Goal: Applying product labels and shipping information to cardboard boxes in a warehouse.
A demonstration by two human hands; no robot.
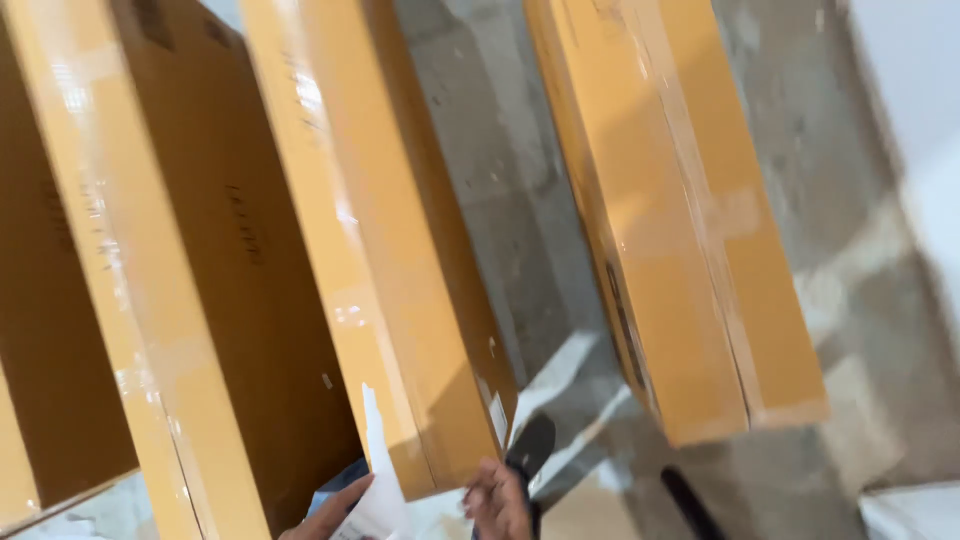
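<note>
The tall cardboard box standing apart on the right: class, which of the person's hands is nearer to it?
Right. The right hand is low in the frame, left of that separate box across bare floor. The left hand is farther left, touching white paper.

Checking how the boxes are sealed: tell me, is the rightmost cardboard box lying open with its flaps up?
No: the rightmost cardboard box is closed, with clear tape running along its narrow top edge.
</note>
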